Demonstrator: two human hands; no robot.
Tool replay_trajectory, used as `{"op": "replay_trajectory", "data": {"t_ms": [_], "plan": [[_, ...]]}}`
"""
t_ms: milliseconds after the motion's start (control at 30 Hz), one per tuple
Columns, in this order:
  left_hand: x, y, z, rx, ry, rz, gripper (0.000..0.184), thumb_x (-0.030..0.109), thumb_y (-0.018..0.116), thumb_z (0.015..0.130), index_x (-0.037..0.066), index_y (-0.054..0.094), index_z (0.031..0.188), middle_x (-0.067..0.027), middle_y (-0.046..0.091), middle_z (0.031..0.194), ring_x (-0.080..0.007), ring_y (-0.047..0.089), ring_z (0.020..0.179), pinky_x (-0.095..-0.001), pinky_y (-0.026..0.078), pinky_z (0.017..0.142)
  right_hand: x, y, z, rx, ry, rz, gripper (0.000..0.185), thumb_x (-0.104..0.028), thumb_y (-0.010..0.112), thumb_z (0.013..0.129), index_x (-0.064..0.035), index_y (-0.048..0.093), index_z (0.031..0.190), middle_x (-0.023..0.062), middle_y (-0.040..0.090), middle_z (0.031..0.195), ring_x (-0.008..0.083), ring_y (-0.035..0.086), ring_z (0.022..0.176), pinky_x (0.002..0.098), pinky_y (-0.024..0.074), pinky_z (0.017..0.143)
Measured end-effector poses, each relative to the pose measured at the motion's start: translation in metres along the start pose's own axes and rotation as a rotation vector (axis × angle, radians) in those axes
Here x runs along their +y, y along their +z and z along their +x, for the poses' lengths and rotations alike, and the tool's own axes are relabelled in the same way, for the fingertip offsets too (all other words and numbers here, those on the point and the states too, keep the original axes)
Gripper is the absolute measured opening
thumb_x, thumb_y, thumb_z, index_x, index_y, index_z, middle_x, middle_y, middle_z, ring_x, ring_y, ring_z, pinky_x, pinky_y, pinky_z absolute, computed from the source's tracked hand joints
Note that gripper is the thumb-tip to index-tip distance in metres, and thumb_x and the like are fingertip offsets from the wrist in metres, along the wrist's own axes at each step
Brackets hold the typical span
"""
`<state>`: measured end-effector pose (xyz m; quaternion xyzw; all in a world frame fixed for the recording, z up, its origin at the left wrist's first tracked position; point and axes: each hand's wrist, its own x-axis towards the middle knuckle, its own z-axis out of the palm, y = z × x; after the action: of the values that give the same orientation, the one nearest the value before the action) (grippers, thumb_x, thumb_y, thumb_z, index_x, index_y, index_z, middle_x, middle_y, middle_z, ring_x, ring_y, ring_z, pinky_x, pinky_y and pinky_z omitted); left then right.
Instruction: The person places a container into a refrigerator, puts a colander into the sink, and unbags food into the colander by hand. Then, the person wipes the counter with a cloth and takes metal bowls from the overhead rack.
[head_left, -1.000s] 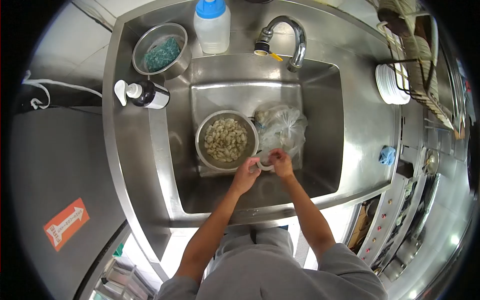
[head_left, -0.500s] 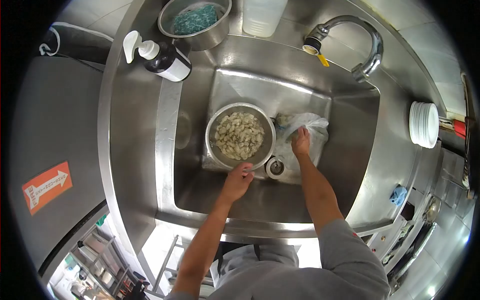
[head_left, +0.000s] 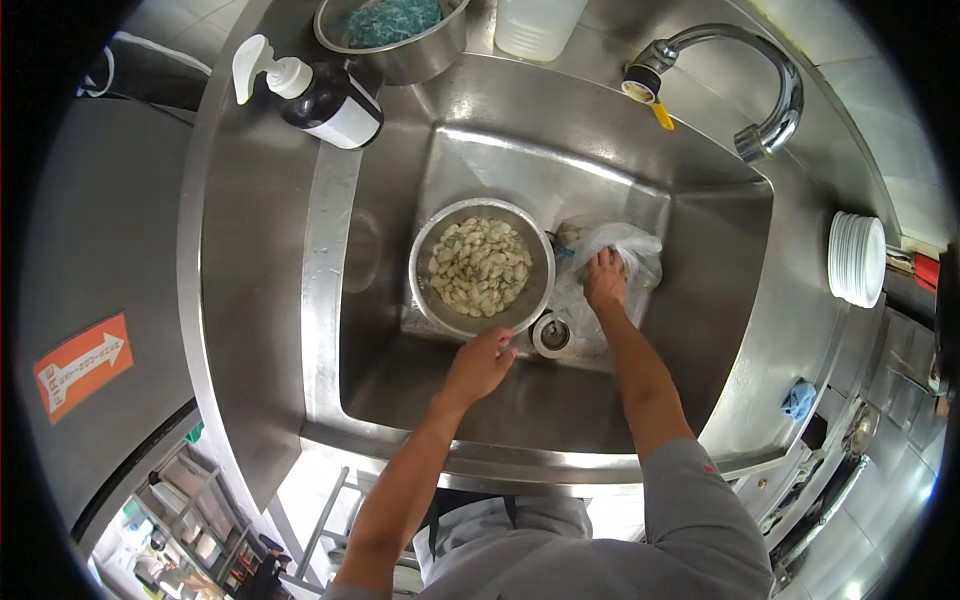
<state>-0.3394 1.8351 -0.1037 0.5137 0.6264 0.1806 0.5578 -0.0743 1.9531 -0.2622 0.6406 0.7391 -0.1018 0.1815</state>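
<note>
Bowl [head_left: 421, 288] holds pale pieces [head_left: 480, 266]; left grip [head_left: 479, 368], half curled, is by its rim, right grip [head_left: 604, 284] on bag [head_left: 634, 243]; holds unclear.

A pale tiled wall [head_left: 868, 112] rises behind the steel counter [head_left: 245, 250].

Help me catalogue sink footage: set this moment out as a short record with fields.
Place: metal sink
Left hand: by the near rim of the bowl; contact unclear
Right hand: on the plastic bag; grip unclear
Bowl position: in the sink, left of the bag
Bowl contents: many pale pieces, kind unclear
Faucet: back right, no running water visible
Left of sink: pump bottle
Right of sink: stacked plates
</note>
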Motion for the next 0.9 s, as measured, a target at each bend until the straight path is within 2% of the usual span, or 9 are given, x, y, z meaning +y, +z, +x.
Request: {"op": "replay_trajectory", "data": {"t_ms": [133,200,333,400,600,633,700,833,900], "plan": [[-0.002,0.001,-0.001,-0.006,-0.023,0.008,0.034,0.018,0.063,0.085,0.001,0.055,0.113,-0.0161,0.064,0.101,-0.0263,0.065,0.083,-0.036,0.05,0.075,0.019,0.007,0.001,0.132,-0.101,0.23,0.041,-0.01,0.059,0.079,-0.009,0.05,0.119,0.0091,0.047,0.129,0.0356,0.036,0.127,0.0476,0.0415,0.099],[0.002,0.002,0.001,0.0,-0.007,0.011,0.033,0.018,0.063,0.085,0.002,0.055,0.113,-0.0158,0.065,0.1,-0.026,0.064,0.082,-0.036,0.05,0.074,0.037,0.005,0.003,0.105,-0.191,0.29,0.035,-0.007,0.059,0.077,-0.0069,0.055,0.112,0.0141,0.056,0.117,0.0407,0.042,0.121,0.0446,0.0426,0.097],[0.001,0.0,0.002,-0.007,-0.024,-0.011,0.033,0.019,0.063,0.085,0.001,0.057,0.112,-0.0143,0.065,0.099,-0.0246,0.064,0.081,-0.0348,0.05,0.074,0.068,-0.001,0.005,0.142,-0.292,0.444,0.028,-0.007,0.06,0.077,-0.0065,0.059,0.105,0.0178,0.059,0.111,0.0419,0.046,0.117,0.0466,0.0423,0.097],[-0.001,0.002,0.003,-0.025,-0.04,-0.006,0.033,0.019,0.063,0.085,0.001,0.057,0.111,-0.0138,0.065,0.098,-0.0238,0.064,0.081,-0.0342,0.05,0.074,0.074,-0.023,-0.001,0.009,-0.052,0.645,0.029,-0.005,0.059,0.077,-0.0062,0.059,0.106,0.0201,0.058,0.113,0.0407,0.048,0.115,0.0451,0.0419,0.096],[-0.002,0.002,0.005,-0.017,-0.03,-0.07,0.032,0.02,0.064,0.086,0.002,0.057,0.112,-0.0118,0.065,0.096,-0.0206,0.063,0.078,-0.0324,0.05,0.074,0.084,-0.032,-0.027,0.135,-0.04,0.936,0.042,-0.006,0.061,0.074,-0.0024,0.056,0.115,0.0205,0.06,0.111,0.0364,0.054,0.11,0.0406,0.042,0.095],[-0.001,0.003,0.005,-0.018,-0.043,-0.085,0.032,0.02,0.064,0.086,0.002,0.057,0.111,-0.0116,0.065,0.095,-0.0201,0.062,0.078,-0.0322,0.05,0.074,0.087,-0.025,-0.028,0.139,-0.04,0.932,0.042,-0.006,0.061,0.074,-0.0024,0.056,0.115,0.0205,0.06,0.111,0.0364,0.054,0.11,0.0406,0.042,0.095],[-0.003,0.003,0.006,-0.016,-0.059,-0.097,0.032,0.02,0.064,0.086,0.002,0.057,0.111,-0.0114,0.065,0.094,-0.0196,0.062,0.079,-0.0319,0.05,0.073,0.091,0.007,-0.027,-0.059,0.142,0.871,0.054,-0.016,0.069,0.071,-0.0041,0.052,0.121,0.0186,0.054,0.122,0.0354,0.05,0.115,0.0423,0.0411,0.097],[-0.006,0.005,0.007,-0.029,-0.051,-0.084,0.031,0.02,0.064,0.086,0.002,0.056,0.11,-0.0116,0.065,0.094,-0.0195,0.062,0.08,-0.0318,0.05,0.074,0.062,0.031,-0.031,-0.024,0.184,0.622,0.064,-0.025,0.071,0.074,-0.0048,0.043,0.128,0.0134,0.054,0.124,0.0289,0.048,0.12,0.0399,0.0393,0.099],[-0.003,0.002,0.007,-0.025,-0.041,-0.086,0.031,0.019,0.064,0.086,0.001,0.056,0.11,-0.0116,0.065,0.095,-0.0198,0.062,0.079,-0.032,0.05,0.074,0.049,0.036,-0.022,0.006,0.52,0.85,0.085,-0.036,0.078,0.066,-0.0082,0.035,0.135,0.0231,0.033,0.138,0.0387,0.038,0.126,0.0431,0.0399,0.099]]}}
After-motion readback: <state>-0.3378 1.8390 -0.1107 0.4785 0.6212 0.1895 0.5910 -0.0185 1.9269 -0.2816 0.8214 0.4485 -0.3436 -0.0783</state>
